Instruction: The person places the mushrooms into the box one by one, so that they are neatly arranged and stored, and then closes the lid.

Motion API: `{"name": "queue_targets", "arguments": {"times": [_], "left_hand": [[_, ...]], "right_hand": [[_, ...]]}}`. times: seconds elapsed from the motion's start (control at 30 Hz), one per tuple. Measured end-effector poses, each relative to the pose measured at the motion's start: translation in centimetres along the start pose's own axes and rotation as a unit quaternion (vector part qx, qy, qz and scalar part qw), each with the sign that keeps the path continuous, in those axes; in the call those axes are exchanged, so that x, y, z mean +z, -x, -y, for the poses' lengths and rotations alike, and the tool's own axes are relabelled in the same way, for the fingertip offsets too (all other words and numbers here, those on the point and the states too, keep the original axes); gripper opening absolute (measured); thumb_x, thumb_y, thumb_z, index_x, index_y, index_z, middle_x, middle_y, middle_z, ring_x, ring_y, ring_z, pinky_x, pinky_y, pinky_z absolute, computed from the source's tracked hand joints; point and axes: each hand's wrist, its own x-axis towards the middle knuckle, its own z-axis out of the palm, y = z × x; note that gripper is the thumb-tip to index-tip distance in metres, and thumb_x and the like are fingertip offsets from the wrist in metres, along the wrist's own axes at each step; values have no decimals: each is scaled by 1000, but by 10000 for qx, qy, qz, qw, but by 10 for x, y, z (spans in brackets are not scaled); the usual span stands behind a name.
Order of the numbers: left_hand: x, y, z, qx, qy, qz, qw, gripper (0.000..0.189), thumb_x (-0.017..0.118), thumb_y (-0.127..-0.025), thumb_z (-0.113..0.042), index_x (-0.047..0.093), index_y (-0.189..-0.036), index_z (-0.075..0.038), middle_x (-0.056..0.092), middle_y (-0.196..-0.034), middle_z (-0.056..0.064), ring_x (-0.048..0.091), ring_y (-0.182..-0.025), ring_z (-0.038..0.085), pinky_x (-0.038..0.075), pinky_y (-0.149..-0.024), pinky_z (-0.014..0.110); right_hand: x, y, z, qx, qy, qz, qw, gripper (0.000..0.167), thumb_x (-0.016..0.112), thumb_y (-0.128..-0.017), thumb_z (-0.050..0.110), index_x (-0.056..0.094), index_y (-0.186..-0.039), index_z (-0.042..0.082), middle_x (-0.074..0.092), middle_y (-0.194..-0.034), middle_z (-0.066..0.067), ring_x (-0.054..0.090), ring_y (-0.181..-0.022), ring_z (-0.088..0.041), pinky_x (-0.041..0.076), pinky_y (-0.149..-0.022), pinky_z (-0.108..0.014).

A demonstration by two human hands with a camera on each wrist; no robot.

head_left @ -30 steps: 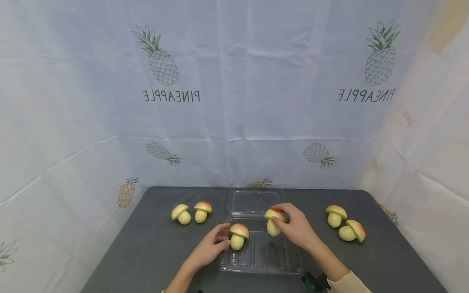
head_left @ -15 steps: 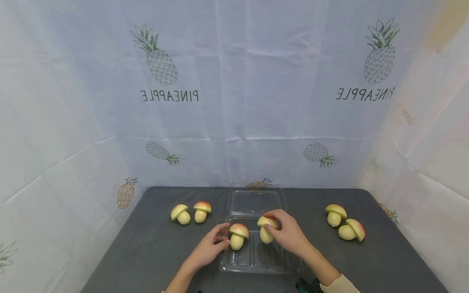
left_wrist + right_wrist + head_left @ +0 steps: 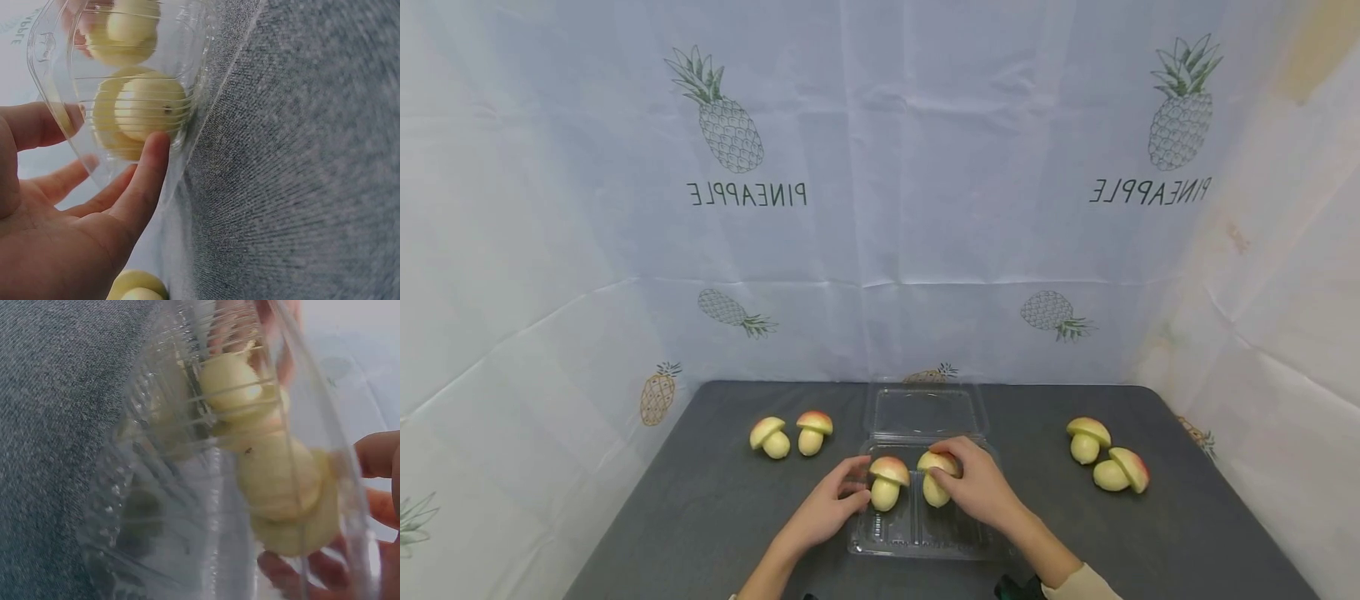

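A clear plastic clamshell box (image 3: 917, 548) lies with its lid (image 3: 925, 414) folded back behind it. One yellow mushroom-shaped piece with a red-tinged cap (image 3: 886, 487) stands upright in its left part. My left hand (image 3: 823, 508) is beside that piece, fingers loosely extended; in the left wrist view a fingertip (image 3: 156, 145) rests at the box's clear wall. Thumb and fingers of my right hand (image 3: 981, 490) pinch the cap of a second mushroom-shaped piece (image 3: 936, 492), upright over the box just right of the first. In the right wrist view the box wall stands in front of both pieces.
Two similar mushroom-shaped pieces, one tilted (image 3: 770, 438) and one upright (image 3: 813, 433), are at the back left of the dark table (image 3: 715, 517). Another two, one upright (image 3: 1086, 440) and one lying over (image 3: 1122, 472), are at the right. Pineapple-print cloth (image 3: 880, 208) encloses the table.
My right hand has moved left and slightly toward me, carrying its mushroom-shaped piece close to the one in the box. The left hand has stayed in place.
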Motion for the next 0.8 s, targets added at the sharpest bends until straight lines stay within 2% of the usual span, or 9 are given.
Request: {"name": "queue_targets", "arguments": {"times": [0.43, 0.8], "left_hand": [[0, 0, 1, 27, -39, -20, 10000, 53, 60, -103, -12, 41, -152, -2, 49, -139, 25, 61, -116, 35, 58, -80, 34], [1, 0, 1, -36, -24, -21, 10000, 54, 59, -104, -13, 39, -153, -2, 48, -140, 25, 60, -118, 36, 58, -80, 36]], "right_hand": [[15, -5, -6, -31, 253, 187, 9995, 29, 78, -91, 23, 73, -116, 9, 67, -112, -2, 64, -100, -22, 53, -78, -33], [22, -7, -9, 145, 398, 360, 9985, 31, 79, -91, 25, 72, -117, 10, 66, -113, -3, 64, -102, -23, 54, -80, -38]]}}
